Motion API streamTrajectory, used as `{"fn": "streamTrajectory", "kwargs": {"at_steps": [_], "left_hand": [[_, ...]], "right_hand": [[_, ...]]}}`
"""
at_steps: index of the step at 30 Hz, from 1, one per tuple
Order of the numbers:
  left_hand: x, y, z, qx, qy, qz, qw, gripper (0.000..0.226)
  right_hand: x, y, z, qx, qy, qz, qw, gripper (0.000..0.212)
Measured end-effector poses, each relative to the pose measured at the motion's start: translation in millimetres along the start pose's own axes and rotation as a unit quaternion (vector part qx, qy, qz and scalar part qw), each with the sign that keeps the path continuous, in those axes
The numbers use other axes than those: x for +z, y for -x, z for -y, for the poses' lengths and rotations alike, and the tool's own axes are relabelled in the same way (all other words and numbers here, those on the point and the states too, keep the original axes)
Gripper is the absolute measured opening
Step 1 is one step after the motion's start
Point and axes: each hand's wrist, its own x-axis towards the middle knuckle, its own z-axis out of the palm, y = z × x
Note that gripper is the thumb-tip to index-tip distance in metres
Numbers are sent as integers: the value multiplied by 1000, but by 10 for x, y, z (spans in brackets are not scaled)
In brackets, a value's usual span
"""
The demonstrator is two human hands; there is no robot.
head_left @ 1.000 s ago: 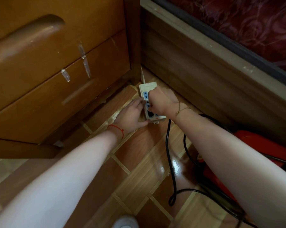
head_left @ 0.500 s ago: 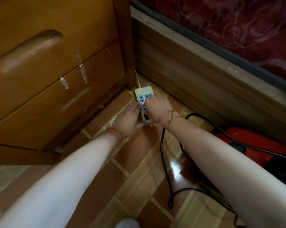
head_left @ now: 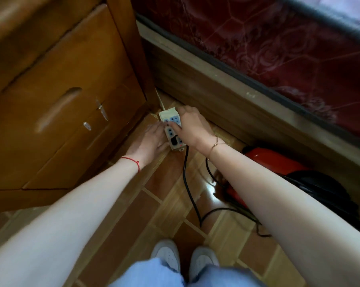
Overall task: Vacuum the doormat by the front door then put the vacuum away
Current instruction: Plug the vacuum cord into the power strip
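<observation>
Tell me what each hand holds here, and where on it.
Both are on the power strip: left hand steadies its left edge, right hand covers its right side; actual grip cannot be told.

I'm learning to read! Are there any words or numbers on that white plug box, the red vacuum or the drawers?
No words or numbers can be read anywhere.
Power strip: only blue sockets, a black plug and a small red dot; any print is too blurred.
Red vacuum: no label shows.
Wooden drawers: bare wood, no writing.
</observation>
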Motion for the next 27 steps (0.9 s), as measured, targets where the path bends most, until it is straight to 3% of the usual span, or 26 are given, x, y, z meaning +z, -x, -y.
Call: {"fn": "streamTrajectory", "kwargs": {"at_steps": [5, 16, 27], "left_hand": [[-767, 312, -585, 27, -66, 5, 997, 64], [-2295, 890, -2406, 138, -80, 42, 986, 58], [-2498, 1110, -3730, 259, -107, 115, 953, 60]], "right_hand": [[-808, 580, 84, 17, 4, -35, 999, 54], [-2602, 2050, 72, 89, -12, -96, 991, 54], [-3375, 3220, -512, 227, -27, -176, 957, 64]]}}
